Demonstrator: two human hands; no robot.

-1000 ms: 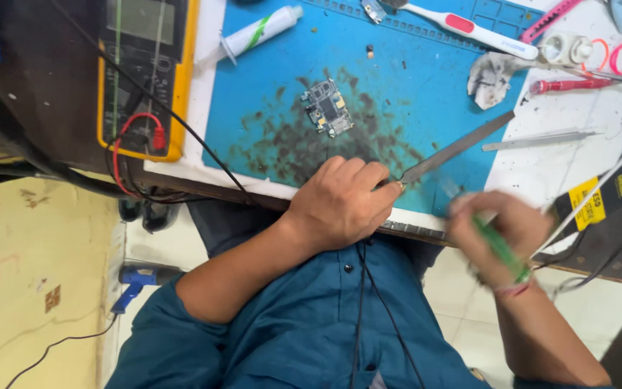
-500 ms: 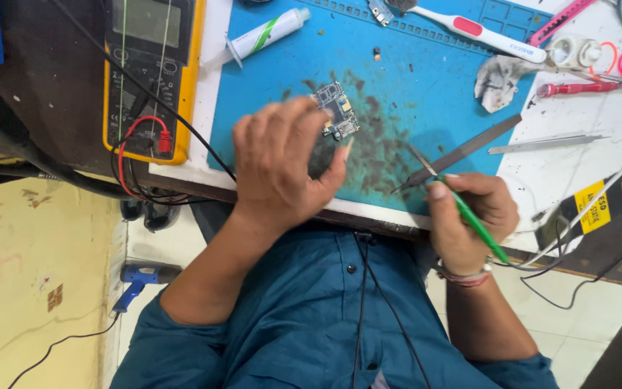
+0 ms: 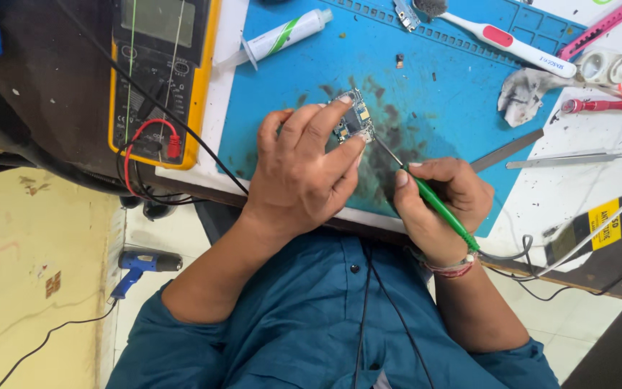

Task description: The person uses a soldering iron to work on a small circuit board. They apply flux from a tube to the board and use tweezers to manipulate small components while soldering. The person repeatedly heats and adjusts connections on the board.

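Both hands had moved up onto the mat, left hand [image 3: 304,169] pinching the small circuit board [image 3: 355,122], right hand [image 3: 440,202] gripping the green soldering iron [image 3: 437,205], tip at the board, work looked mid-way.

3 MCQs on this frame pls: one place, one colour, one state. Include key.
1. Where is the yellow-cased multimeter?
A. On the blue work mat
B. Off the blue work mat, beside its edge, on the side of the left hand
C. On the floor

2. What colour is the handle of the thin soldering tool in the right hand?
A. Green
B. Red
C. Black

3. What is the state of the small circuit board?
A. Lying untouched
B. Pinned by left-hand fingers, tool tip against it
C. Lifted off the mat by both hands

Key: 1 B, it sits past the mat's edge. 2 A, the handle is green. 3 B, fingers press it and the tip meets its edge.
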